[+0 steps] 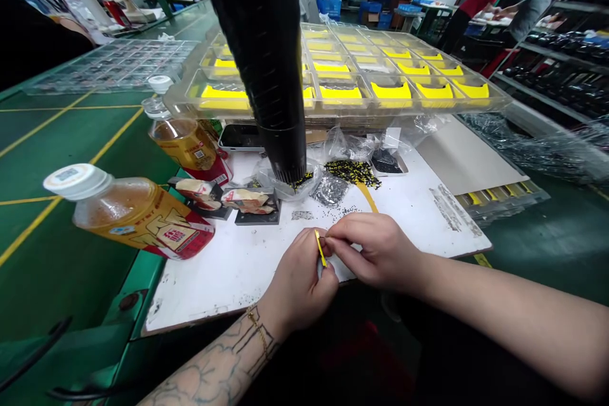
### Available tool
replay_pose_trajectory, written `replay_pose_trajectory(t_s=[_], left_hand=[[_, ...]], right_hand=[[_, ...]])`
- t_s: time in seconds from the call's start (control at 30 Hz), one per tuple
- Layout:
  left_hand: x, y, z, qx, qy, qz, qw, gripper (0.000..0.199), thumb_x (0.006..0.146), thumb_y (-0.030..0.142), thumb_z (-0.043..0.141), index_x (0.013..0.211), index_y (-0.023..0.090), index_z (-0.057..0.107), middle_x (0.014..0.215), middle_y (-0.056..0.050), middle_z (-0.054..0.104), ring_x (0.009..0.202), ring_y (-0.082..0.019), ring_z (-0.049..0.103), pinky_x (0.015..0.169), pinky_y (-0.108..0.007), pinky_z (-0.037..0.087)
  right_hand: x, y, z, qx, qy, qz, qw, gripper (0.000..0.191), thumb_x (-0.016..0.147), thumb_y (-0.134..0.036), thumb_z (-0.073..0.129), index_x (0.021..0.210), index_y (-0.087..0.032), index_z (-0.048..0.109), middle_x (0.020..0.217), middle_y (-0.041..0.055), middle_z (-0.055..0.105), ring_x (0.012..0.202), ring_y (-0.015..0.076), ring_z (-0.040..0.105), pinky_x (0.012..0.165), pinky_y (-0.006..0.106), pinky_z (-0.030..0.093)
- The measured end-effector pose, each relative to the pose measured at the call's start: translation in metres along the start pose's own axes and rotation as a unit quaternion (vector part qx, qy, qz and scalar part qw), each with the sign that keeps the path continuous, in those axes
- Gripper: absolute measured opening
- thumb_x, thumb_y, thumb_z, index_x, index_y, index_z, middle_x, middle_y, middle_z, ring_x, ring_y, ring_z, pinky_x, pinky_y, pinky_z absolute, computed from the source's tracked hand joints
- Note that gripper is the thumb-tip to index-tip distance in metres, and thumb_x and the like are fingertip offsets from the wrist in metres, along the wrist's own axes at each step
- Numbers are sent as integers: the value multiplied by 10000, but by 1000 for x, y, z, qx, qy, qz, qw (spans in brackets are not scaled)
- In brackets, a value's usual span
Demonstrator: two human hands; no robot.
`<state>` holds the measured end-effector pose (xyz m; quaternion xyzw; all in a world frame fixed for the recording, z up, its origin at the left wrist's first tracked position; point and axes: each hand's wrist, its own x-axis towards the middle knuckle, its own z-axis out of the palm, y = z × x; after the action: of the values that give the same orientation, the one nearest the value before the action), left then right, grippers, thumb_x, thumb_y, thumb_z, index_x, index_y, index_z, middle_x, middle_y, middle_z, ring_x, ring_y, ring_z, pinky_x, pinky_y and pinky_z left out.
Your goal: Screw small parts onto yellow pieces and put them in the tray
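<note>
A narrow yellow strip (320, 248) is pinched by the closed fingers of the left hand (302, 282) and right hand (375, 250) over a white board (214, 285), its upper end partly hidden; a clear tray (361, 108) at the far side is partly blocked by a black ribbed tube (266, 76).

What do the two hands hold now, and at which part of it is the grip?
They hold a thin yellow strip. The left hand grips its lower part, and the right hand pinches near its upper end.

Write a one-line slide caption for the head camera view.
Left hand and right hand hold a thin yellow strip over a white board, below a clear compartment tray.
</note>
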<state>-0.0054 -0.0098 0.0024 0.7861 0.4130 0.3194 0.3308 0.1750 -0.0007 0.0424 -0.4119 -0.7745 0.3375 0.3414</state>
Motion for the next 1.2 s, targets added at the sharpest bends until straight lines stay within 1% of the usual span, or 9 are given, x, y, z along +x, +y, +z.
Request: replay_pose_trajectory(t_s=[0.07, 0.13, 0.2, 0.33, 0.4, 0.57, 0.77, 0.97, 1.2], left_hand=[[0, 0, 0, -6, -3, 7, 1000, 184, 800, 126, 460, 957, 175, 543, 950, -90, 613, 903, -251, 581, 821, -413, 488], [0, 1, 0, -14, -7, 19, 1000, 184, 799, 113, 469, 951, 178, 549, 956, -80, 620, 914, -243, 589, 844, -409, 493], [0, 0, 0, -18, -9, 24, 1000, 167, 814, 119, 475, 944, 175, 562, 951, -81, 627, 910, -243, 596, 854, -413, 502], [-2, -6, 2, -51, 46, 7, 998, 351, 906, 151, 440, 1240, 144, 547, 1187, -141, 640, 1070, -267, 621, 908, -415, 525], [-3, -11, 4, -73, 94, -21, 993, 417, 973, 194, 422, 1385, 169, 481, 1264, -138, 632, 1038, -240, 660, 866, -374, 553], [-4, -17, 9, -85, 131, -35, 987, 366, 1024, 249, 447, 1370, 234, 565, 1249, -87, 683, 890, -180, 713, 802, -310, 587], [-2, -14, 6, -38, 127, 4, 991, 348, 1019, 210, 458, 1336, 180, 600, 1170, -91, 715, 973, -185, 714, 912, -315, 577], [0, -15, 3, -25, 96, 26, 995, 345, 1017, 190, 470, 1333, 188, 607, 1226, -81, 713, 1109, -181, 684, 988, -286, 542], [-2, -16, 5, -37, 79, 26, 996, 343, 1013, 206, 486, 1331, 201, 614, 1252, -76, 711, 1131, -195, 678, 1004, -304, 532]], right_hand=[[1, 0, 2, 98, -5, 112, 989, 206, 900, -306, 619, 855, -139, 730, 758, 74, 695, 702, 156, 624, 678, 293, 475], [3, 1, 3, 259, -36, 268, 927, 245, 864, -359, 668, 797, -126, 699, 647, 44, 661, 569, 130, 604, 575, 262, 475], [7, 2, 3, 353, -59, 341, 869, 265, 824, -373, 713, 773, -115, 681, 586, 17, 633, 492, 108, 577, 518, 237, 468], [14, 5, 2, 340, -17, 293, 894, 300, 806, -393, 757, 782, -101, 690, 631, 16, 655, 531, 84, 587, 545, 208, 484], [14, 6, 2, 324, 6, 274, 906, 328, 813, -418, 753, 804, -94, 701, 679, 27, 673, 548, 85, 599, 555, 214, 496], [11, 5, 3, 297, 34, 264, 917, 314, 866, -410, 701, 840, -97, 714, 717, 27, 675, 579, 88, 607, 575, 221, 495], [7, -1, -2, 228, 7, 252, 940, 280, 901, -367, 652, 804, -109, 701, 646, 5, 630, 557, 79, 568, 548, 205, 444], [5, 3, -9, 220, -61, 254, 940, 309, 921, -357, 605, 729, -120, 655, 610, 12, 601, 548, 99, 557, 546, 227, 425], [1, 1, -9, 240, -82, 275, 927, 340, 919, -403, 608, 721, -127, 633, 603, 9, 593, 542, 104, 558, 556, 233, 428]])
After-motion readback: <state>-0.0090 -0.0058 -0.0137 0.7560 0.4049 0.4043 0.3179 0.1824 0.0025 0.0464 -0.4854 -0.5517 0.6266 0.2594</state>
